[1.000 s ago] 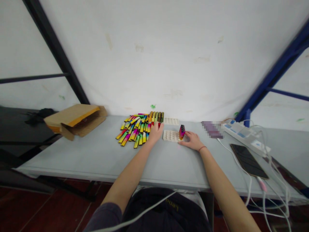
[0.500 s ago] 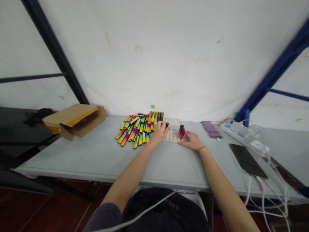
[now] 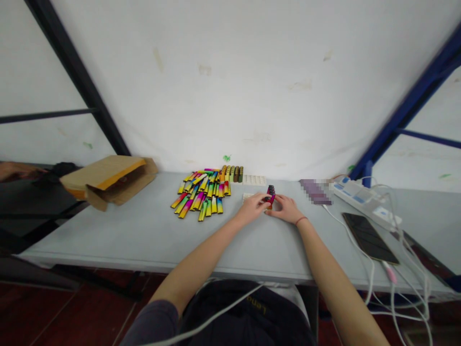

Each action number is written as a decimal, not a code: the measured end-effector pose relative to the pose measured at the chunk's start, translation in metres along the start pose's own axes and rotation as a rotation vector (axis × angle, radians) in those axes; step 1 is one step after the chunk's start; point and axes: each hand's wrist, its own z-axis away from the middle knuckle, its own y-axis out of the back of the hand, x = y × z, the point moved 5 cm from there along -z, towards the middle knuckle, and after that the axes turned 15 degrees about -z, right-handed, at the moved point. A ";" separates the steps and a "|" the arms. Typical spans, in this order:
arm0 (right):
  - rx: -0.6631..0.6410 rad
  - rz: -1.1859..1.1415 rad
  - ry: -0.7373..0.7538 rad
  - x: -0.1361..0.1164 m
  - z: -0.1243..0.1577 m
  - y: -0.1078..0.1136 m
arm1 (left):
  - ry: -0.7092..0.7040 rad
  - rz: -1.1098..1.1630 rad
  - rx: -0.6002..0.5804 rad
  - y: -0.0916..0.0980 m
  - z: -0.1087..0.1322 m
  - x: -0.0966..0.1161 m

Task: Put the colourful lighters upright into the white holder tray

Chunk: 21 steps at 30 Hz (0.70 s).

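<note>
My left hand (image 3: 253,207) is closed on a shiny dark-topped tube (image 3: 267,198), beside a short row of upright purple-and-orange tubes (image 3: 271,190). My right hand (image 3: 286,210) rests on the table at the right of that row, thumb and fingers curved around its side and apparently touching it. Under the row lies a white holed tray (image 3: 246,196), mostly covered by my left hand. To the left, several loose metallic tubes (image 3: 200,194) in yellow, green, pink and blue lie in a heap.
Behind the heap stands a block of upright tubes (image 3: 232,173), with a second white tray (image 3: 254,179) alongside. An opened cardboard box (image 3: 108,178) sits at left; another person's hand (image 3: 18,170) shows beyond it. At right are a power strip (image 3: 365,202), a black phone (image 3: 370,238) and loose white cables (image 3: 425,288).
My left hand has moved right with the tube, from beside the heap to the upright row. My right hand has stayed in place. Another person's hand has appeared at far left.
</note>
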 end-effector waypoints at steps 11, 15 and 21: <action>0.008 0.009 0.008 -0.002 0.001 0.000 | -0.010 -0.169 0.031 -0.003 -0.003 0.003; 0.014 0.012 -0.008 -0.001 0.001 0.000 | -0.097 -0.260 0.083 0.003 -0.001 0.010; 0.009 0.008 0.003 -0.001 0.000 -0.001 | -0.142 -0.401 0.073 0.010 0.002 0.012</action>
